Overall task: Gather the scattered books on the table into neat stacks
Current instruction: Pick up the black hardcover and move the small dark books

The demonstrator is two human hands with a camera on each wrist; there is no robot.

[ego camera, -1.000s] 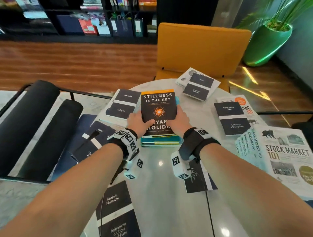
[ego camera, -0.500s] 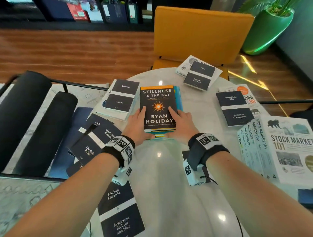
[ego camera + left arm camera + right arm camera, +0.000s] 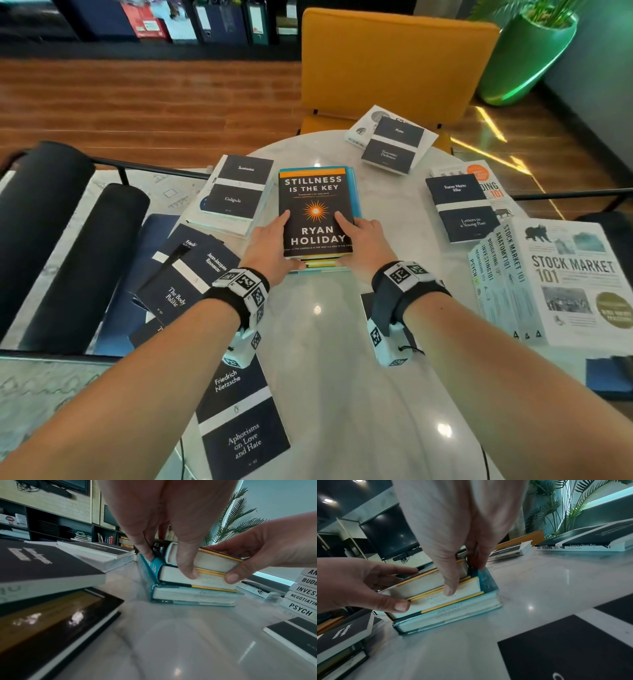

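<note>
A stack of books lies mid-table with the black "Stillness Is the Key" on top. My left hand grips the stack's near left corner, thumb on the page edges and index finger on the cover. My right hand mirrors it at the near right corner, with its thumb on the page edges. Scattered black paperbacks surround the stack: Caligula, Socrates' Defence, Letters to a Young Poet, The Body Politic, Aphorisms on Love and Hate.
The white round table also carries a "Stock Market 101" box set at the right. Another dark book lies under my right wrist. A yellow chair stands behind, black bench cushions to the left, a green planter at far right.
My hands have slid off the lower cover to the stack's near corners. The top book now sits more squarely over the books beneath it.
</note>
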